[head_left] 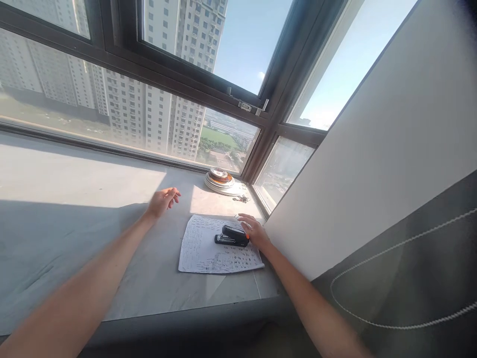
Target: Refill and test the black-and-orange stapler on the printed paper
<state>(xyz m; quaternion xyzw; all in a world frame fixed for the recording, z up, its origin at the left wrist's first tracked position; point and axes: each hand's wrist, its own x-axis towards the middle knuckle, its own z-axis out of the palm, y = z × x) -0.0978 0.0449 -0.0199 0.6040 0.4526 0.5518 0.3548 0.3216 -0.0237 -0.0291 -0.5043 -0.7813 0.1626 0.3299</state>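
A printed sheet of paper (208,248) lies flat on the grey window ledge (74,199). A black stapler (231,235) rests on the sheet near its right side. My right hand (255,230) lies against the stapler's right end, fingers curved loosely over it and touching it; no firm grip shows. My left hand (162,200) hovers over the ledge left of and beyond the paper, fingers loosely apart, holding nothing.
A stack of round plates with an orange disc on top (220,180) sits in the window corner, a small dark bunch like keys (241,199) beside it. A white wall (372,174) closes the right side. Dark window frames run behind the ledge.
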